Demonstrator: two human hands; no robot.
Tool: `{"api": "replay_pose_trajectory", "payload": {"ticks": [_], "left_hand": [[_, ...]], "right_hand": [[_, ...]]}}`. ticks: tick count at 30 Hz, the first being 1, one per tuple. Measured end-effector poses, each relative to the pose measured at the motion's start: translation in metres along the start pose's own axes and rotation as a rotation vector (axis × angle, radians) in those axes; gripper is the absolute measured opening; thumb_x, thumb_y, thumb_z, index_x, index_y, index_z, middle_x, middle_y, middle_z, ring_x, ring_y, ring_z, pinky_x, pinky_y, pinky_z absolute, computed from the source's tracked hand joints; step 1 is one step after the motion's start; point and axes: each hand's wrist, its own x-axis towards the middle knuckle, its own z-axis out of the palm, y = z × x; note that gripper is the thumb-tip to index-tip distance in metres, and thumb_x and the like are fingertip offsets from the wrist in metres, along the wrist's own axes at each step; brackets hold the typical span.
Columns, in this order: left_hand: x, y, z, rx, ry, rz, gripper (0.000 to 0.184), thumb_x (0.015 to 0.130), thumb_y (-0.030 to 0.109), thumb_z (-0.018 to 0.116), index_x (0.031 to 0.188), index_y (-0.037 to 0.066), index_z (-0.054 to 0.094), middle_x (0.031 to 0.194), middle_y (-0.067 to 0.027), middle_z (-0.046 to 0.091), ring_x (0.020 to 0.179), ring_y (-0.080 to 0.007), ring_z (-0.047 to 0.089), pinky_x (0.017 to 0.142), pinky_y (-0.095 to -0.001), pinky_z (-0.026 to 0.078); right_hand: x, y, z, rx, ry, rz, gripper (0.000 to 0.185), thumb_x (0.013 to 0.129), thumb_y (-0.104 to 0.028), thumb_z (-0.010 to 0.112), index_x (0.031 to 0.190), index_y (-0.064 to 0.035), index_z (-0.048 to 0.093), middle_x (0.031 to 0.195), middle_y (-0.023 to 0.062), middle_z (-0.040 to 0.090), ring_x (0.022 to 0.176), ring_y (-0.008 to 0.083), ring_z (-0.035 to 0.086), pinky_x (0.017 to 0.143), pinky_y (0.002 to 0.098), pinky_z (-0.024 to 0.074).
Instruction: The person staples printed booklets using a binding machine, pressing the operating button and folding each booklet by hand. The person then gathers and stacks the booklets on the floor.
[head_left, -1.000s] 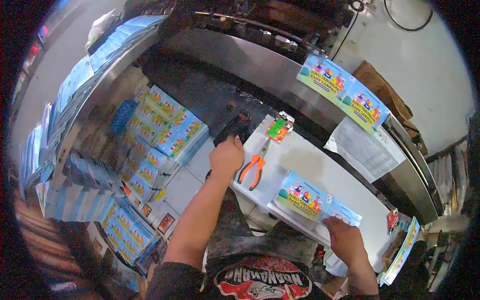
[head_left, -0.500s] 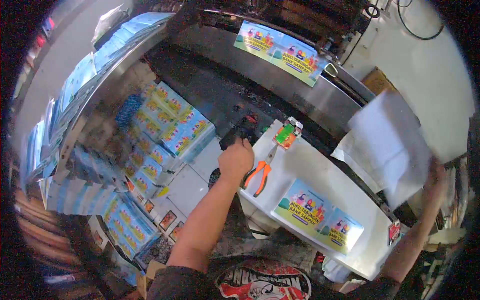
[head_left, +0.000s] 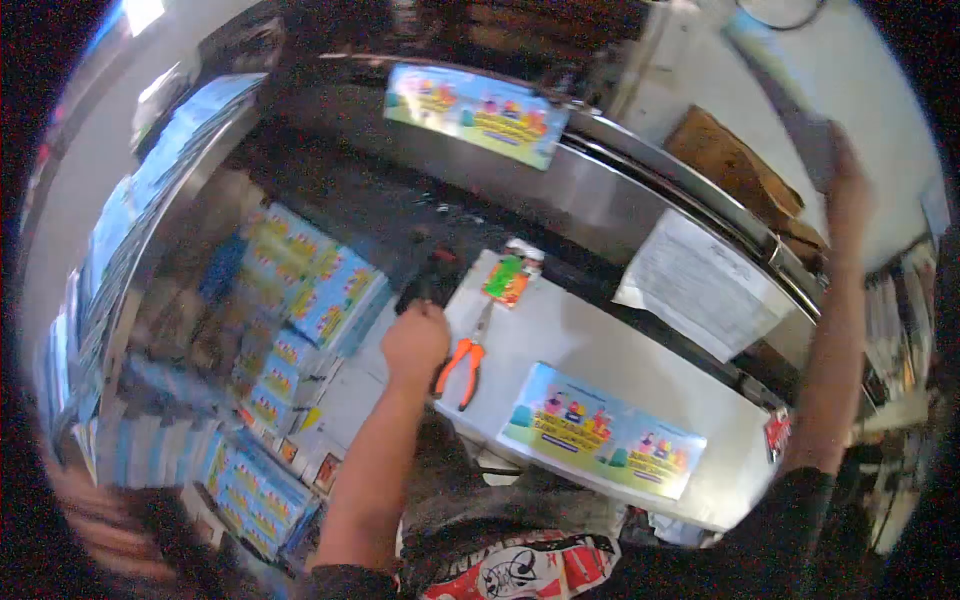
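Observation:
My left hand [head_left: 417, 345] is closed around a black handle-like part [head_left: 425, 285] beside the white table; its exact kind is hard to make out. Raised at the upper right, my right hand [head_left: 848, 185] grips a printed sheet [head_left: 780, 85], blurred and seen nearly edge-on. Orange-handled pliers [head_left: 460, 370] lie on the table just right of my left hand. Beyond their tips sits a small green and orange packet [head_left: 510, 280]. A blue and yellow printed cover sheet [head_left: 603, 430] lies flat nearer my body.
Another printed cover [head_left: 475, 112] rests on the metal machine's far side. A paper with writing [head_left: 700, 285] hangs against the metal front, with brown cardboard [head_left: 735, 160] behind. Stacks of printed covers [head_left: 310, 275] stand at left, and more line the left shelf [head_left: 165, 185].
My right hand has swung up and away with the sheet, uncovering the written paper and cardboard. The view has shifted; my left hand keeps its grip on the black part.

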Motion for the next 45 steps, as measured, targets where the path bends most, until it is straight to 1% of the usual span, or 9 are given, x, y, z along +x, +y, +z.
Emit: {"api": "replay_pose_trajectory", "payload": {"ticks": [5, 9, 10, 19, 28, 32, 35, 38, 45], "left_hand": [[0.001, -0.002, 0.004, 0.050, 0.081, 0.001, 0.042, 0.093, 0.036, 0.040, 0.103, 0.004, 0.067, 0.095, -0.0242, 0.069, 0.089, -0.0424, 0.066, 0.081, -0.0515, 0.052], [-0.004, 0.002, -0.003, 0.045, 0.047, -0.007, 0.041, 0.094, 0.035, 0.040, 0.103, 0.005, 0.067, 0.094, -0.0249, 0.068, 0.089, -0.0427, 0.066, 0.082, -0.0513, 0.052], [-0.003, 0.001, -0.005, 0.032, 0.043, 0.005, 0.041, 0.094, 0.034, 0.041, 0.104, 0.005, 0.067, 0.095, -0.0253, 0.068, 0.089, -0.0427, 0.066, 0.082, -0.0512, 0.052], [0.002, 0.000, 0.000, -0.030, 0.025, -0.058, 0.043, 0.093, 0.035, 0.040, 0.103, 0.004, 0.067, 0.097, -0.0255, 0.068, 0.091, -0.0418, 0.067, 0.083, -0.0510, 0.052], [0.006, -0.004, 0.004, -0.034, 0.044, -0.010, 0.042, 0.093, 0.034, 0.040, 0.102, 0.003, 0.067, 0.090, -0.0246, 0.069, 0.084, -0.0416, 0.068, 0.078, -0.0501, 0.054], [0.007, -0.007, 0.009, -0.007, 0.079, 0.035, 0.042, 0.094, 0.032, 0.040, 0.100, 0.001, 0.067, 0.086, -0.0250, 0.069, 0.081, -0.0408, 0.068, 0.075, -0.0492, 0.055], [0.008, -0.004, 0.006, -0.006, 0.040, 0.016, 0.040, 0.094, 0.031, 0.041, 0.097, 0.001, 0.067, 0.085, -0.0252, 0.069, 0.079, -0.0403, 0.068, 0.074, -0.0491, 0.055], [0.006, -0.002, 0.002, -0.025, 0.038, 0.009, 0.039, 0.094, 0.031, 0.042, 0.095, 0.002, 0.067, 0.084, -0.0250, 0.069, 0.079, -0.0399, 0.068, 0.074, -0.0490, 0.055], [0.008, -0.005, 0.005, -0.032, 0.099, 0.048, 0.038, 0.094, 0.031, 0.042, 0.093, 0.002, 0.067, 0.081, -0.0243, 0.068, 0.076, -0.0398, 0.068, 0.072, -0.0493, 0.055]], "right_hand": [[-0.155, -0.097, -0.006, 0.167, -0.003, -0.605, 0.047, 0.085, -0.001, 0.052, 0.127, -0.0186, 0.059, 0.129, 0.0094, 0.060, 0.117, 0.0306, 0.058, 0.096, 0.0394, 0.0489], [-0.246, -0.110, -0.061, 0.444, -0.458, -0.505, 0.034, 0.085, -0.009, 0.055, 0.118, -0.0045, 0.060, 0.124, 0.0177, 0.060, 0.111, 0.0374, 0.057, 0.097, 0.0455, 0.0465], [-0.264, -0.115, -0.084, 0.396, -0.869, -0.351, 0.035, 0.088, -0.019, 0.057, 0.119, -0.0040, 0.060, 0.125, 0.0189, 0.059, 0.109, 0.0393, 0.057, 0.097, 0.0455, 0.0458], [-0.380, -0.102, -0.135, 0.469, -0.890, -0.713, 0.071, 0.069, -0.040, 0.080, 0.125, -0.0049, 0.056, 0.135, 0.0150, 0.052, 0.118, 0.0349, 0.051, 0.096, 0.0454, 0.0458], [-0.335, -0.084, -0.133, 0.790, -1.088, -0.505, 0.038, 0.080, -0.016, 0.070, 0.115, -0.0039, 0.064, 0.115, 0.0187, 0.066, 0.096, 0.0368, 0.065, 0.083, 0.0427, 0.0530], [-0.261, -0.065, -0.143, 0.547, -0.839, -0.375, 0.029, 0.087, -0.008, 0.050, 0.111, -0.0016, 0.066, 0.093, 0.0220, 0.067, 0.084, 0.0402, 0.064, 0.072, 0.0461, 0.0492], [-0.198, -0.028, -0.117, 0.587, -0.372, -0.066, 0.045, 0.090, -0.001, 0.043, 0.134, -0.0024, 0.053, 0.127, 0.0205, 0.061, 0.120, 0.0262, 0.057, 0.101, 0.0365, 0.0431], [-0.135, -0.055, -0.106, 0.375, 0.218, -0.308, 0.058, 0.085, 0.013, 0.038, 0.137, -0.0063, 0.051, 0.134, 0.0153, 0.056, 0.125, 0.0279, 0.054, 0.104, 0.0383, 0.0422], [-0.184, -0.114, -0.012, 0.287, -0.148, -0.539, 0.045, 0.087, 0.003, 0.048, 0.130, -0.0074, 0.057, 0.130, 0.0162, 0.058, 0.121, 0.0353, 0.054, 0.100, 0.0422, 0.0444]]}}
